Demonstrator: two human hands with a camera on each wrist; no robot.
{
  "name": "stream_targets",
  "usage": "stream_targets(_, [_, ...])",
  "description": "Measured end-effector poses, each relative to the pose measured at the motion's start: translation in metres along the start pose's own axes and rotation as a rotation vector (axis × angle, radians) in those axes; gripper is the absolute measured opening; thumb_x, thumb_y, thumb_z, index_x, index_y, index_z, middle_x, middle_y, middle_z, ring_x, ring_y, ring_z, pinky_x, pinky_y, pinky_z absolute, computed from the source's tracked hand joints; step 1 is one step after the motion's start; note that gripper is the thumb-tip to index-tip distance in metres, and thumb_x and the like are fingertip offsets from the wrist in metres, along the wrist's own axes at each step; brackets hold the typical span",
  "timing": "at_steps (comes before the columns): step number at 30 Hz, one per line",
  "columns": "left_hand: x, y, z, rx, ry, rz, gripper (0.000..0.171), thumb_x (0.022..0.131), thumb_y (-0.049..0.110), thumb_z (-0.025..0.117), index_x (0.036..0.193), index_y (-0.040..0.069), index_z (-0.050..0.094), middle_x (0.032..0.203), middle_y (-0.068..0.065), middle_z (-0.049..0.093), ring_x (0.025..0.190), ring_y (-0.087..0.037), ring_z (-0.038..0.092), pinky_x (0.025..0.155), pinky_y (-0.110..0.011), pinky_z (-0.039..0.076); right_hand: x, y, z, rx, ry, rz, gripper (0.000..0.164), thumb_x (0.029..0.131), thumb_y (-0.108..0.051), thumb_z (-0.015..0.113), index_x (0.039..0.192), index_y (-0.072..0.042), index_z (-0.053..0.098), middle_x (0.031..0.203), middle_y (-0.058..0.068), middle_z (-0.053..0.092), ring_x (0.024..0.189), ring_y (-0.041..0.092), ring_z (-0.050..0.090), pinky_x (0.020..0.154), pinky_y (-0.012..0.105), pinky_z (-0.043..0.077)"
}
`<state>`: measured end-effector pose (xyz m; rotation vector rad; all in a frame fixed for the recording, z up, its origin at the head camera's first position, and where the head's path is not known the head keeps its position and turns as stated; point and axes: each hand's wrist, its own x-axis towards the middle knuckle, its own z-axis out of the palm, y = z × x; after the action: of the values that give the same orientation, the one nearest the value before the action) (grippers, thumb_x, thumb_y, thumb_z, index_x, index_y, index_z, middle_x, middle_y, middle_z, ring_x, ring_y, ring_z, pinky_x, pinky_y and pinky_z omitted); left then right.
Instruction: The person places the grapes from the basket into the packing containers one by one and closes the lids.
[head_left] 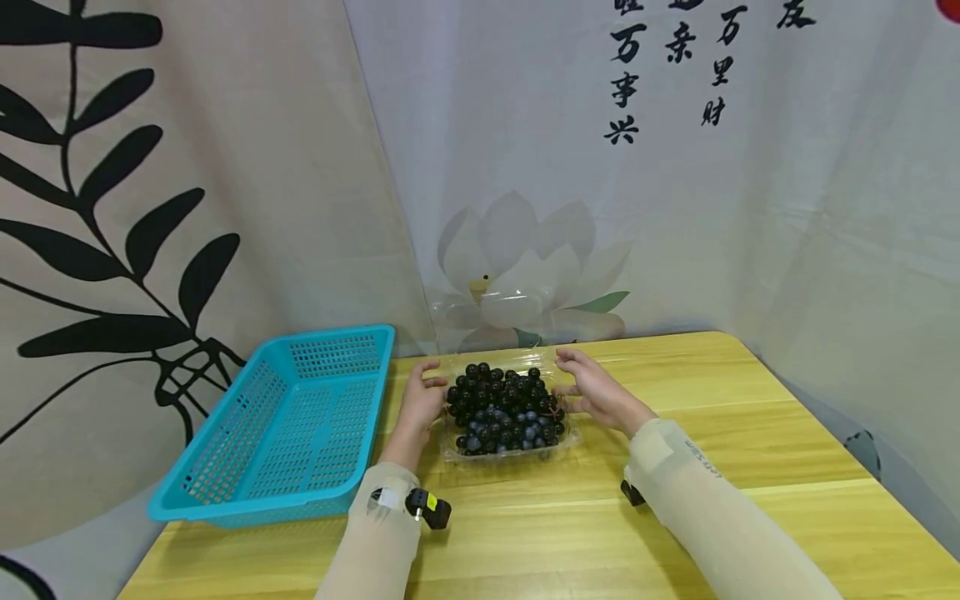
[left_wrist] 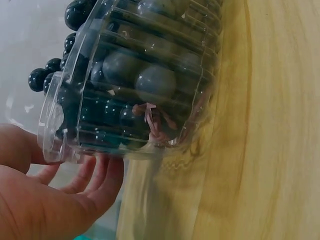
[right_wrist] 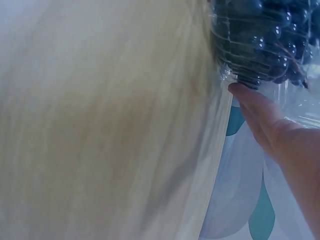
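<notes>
Dark grapes (head_left: 506, 412) fill a clear plastic box (head_left: 510, 457) on the wooden table, and reddish stems show through its wall. Its transparent lid stands up at the back. At the left side, my left hand (head_left: 422, 400) holds the box, with its thumb at the rim and its fingers bent against the outer wall in the left wrist view. On the opposite side, my right hand (head_left: 600, 392) touches the box; the right wrist view has its fingers (right_wrist: 257, 107) fairly straight against a lower corner, the thumb out of sight there.
A blue perforated plastic basket (head_left: 300, 433) stands left of the box, close to my left forearm. The wooden table (head_left: 675, 500) reaches back to a printed curtain (head_left: 675, 250) with leaves, a lotus and black characters.
</notes>
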<state>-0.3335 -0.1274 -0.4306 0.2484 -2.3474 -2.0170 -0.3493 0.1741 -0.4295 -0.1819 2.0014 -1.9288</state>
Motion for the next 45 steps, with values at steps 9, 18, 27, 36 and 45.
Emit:
stream_targets(9, [-0.009,0.001,-0.006,-0.069,0.015,-0.042,0.032,0.114,0.009,0.035,0.141,0.001,0.049,0.145,-0.029,0.055,0.101,-0.026,0.060,0.093,-0.044,0.055,-0.004,0.006,0.006,0.087,0.015,-0.002,0.055,0.117,-0.033,0.025,0.165,-0.006,0.020,0.177,0.014,0.013,0.158,0.052,0.029,0.121,0.061,0.042])
stream_targets(18, [-0.027,0.008,-0.009,-0.142,-0.023,-0.075,0.053,0.116,0.041,0.026,0.149,0.006,0.048,0.159,-0.023,0.040,0.139,-0.044,0.048,0.116,-0.059,0.047,-0.015,0.000,0.013,0.114,0.018,0.044,0.066,0.113,-0.055,0.032,0.165,-0.018,0.017,0.176,0.019,0.006,0.160,0.054,0.021,0.124,0.071,0.032])
stream_targets(27, [-0.056,0.025,-0.011,-0.054,-0.104,-0.116,0.081,0.110,0.061,0.040,0.166,0.005,0.027,0.171,-0.022,0.027,0.149,-0.050,0.038,0.123,-0.068,0.037,-0.042,-0.014,0.022,0.077,-0.011,0.145,0.093,0.105,-0.068,0.048,0.172,-0.028,-0.002,0.179,0.020,-0.009,0.162,0.056,0.003,0.124,0.082,0.013])
stream_targets(36, [-0.076,0.032,-0.008,0.205,-0.057,-0.069,0.075,0.109,0.054,0.049,0.157,-0.002,0.039,0.162,-0.028,0.041,0.149,-0.050,0.043,0.110,-0.068,0.051,-0.062,-0.007,0.038,-0.021,0.049,0.145,0.071,0.111,-0.041,0.044,0.170,-0.014,0.015,0.177,0.024,0.004,0.159,0.063,0.007,0.115,0.082,0.034])
stream_targets(45, [-0.081,0.021,0.002,0.384,-0.052,-0.013,0.064,0.112,0.043,0.046,0.158,-0.001,0.043,0.141,-0.031,0.060,0.067,-0.017,0.050,0.059,-0.033,0.046,-0.066,-0.012,0.039,-0.011,0.095,0.104,0.069,0.112,-0.042,0.041,0.170,-0.013,0.015,0.176,0.022,0.009,0.156,0.063,0.017,0.113,0.074,0.045])
